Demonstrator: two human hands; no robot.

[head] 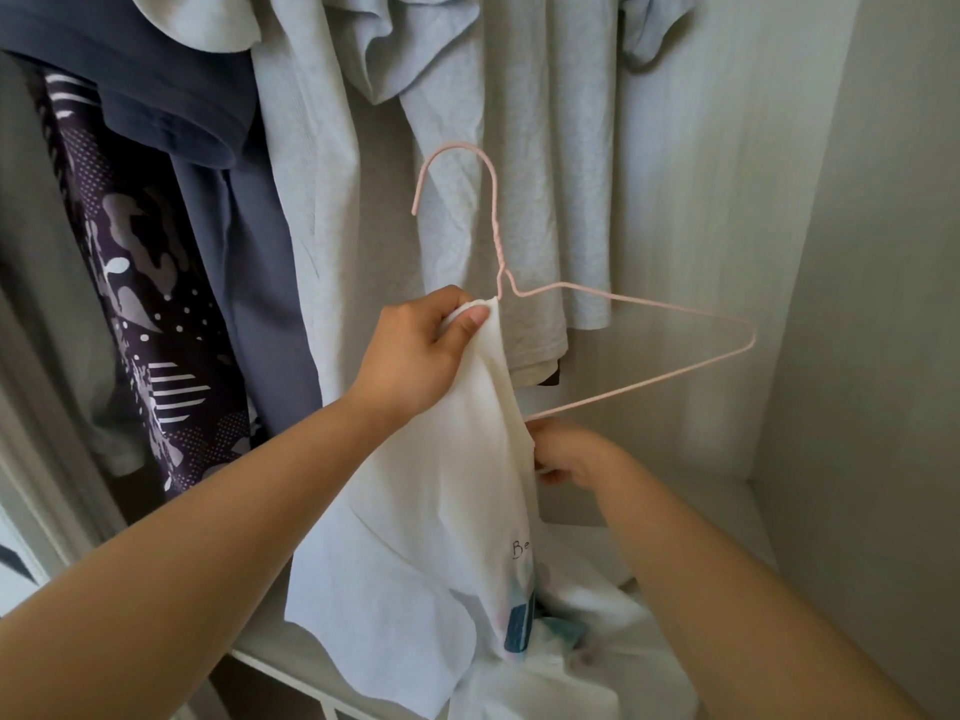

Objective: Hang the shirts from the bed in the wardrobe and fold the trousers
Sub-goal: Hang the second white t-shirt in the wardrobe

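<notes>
Your left hand [421,350] pinches the top edge of the white shirt [441,511] against the neck of the pink wire hanger [649,302] — probably to draw fabric over that shoulder. Your right hand [571,454] curls round the bottom bar to steady it — the shirt is held up inside the wardrobe [857,304], not yet hung.

Light grey T-shirt [524,122] hangs wrinkled. Touching its left side, a second pale grey garment [306,200]. Further left of the T-shirt, a navy garment [171,96] overlaps a dark purple patterned piece [150,304] with white dots and stripes. Small dark patch [551,377] just under the T-shirt's hem, unclear.
</notes>
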